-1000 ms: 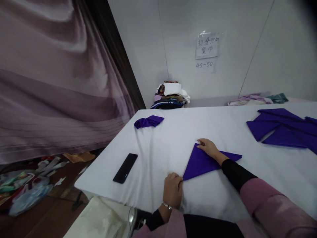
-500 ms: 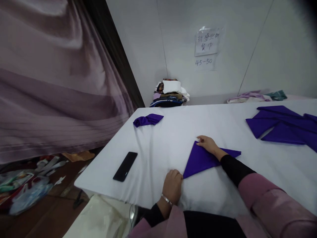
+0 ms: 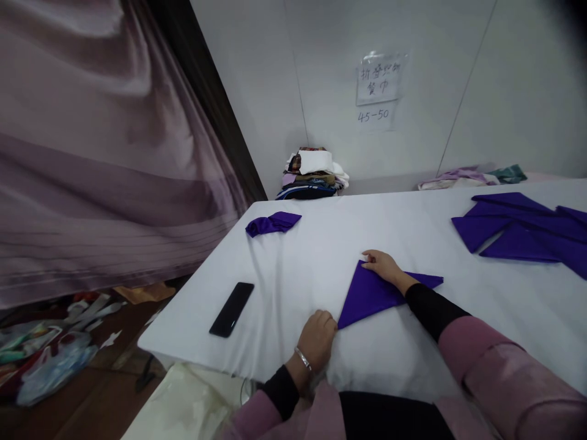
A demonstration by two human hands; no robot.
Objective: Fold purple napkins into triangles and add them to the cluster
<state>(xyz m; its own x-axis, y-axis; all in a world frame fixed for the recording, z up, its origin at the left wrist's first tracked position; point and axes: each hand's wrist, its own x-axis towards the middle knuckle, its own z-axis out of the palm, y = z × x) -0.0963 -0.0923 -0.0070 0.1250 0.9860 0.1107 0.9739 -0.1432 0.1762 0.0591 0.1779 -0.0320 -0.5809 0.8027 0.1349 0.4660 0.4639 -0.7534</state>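
Observation:
A purple cloth napkin [image 3: 373, 297], folded into a triangle, lies on the white-covered table in front of me. My left hand [image 3: 317, 338], with a silver bracelet at its wrist, is closed at the near left corner of the cloth; its fingertips are partly hidden. At the far corner, the thumb and fingers of my right hand [image 3: 384, 267] are pinched together on the cloth's edge. My right forearm crosses over the napkin, whose narrow tip sticks out to the right of the wrist.
Several folded purple napkins [image 3: 518, 244] overlap at the right. A rolled purple napkin [image 3: 274, 223] and a black phone [image 3: 232, 309] lie to the left on the white tablecloth [image 3: 298, 269]. Behind the table sits a stack of folded cloths [image 3: 312, 174]. A curtain [image 3: 114, 153] hangs at left.
The view has shifted slightly. Both hands stay at the same corners of the napkin, and its triangle looks unchanged. My left forearm shows a little more.

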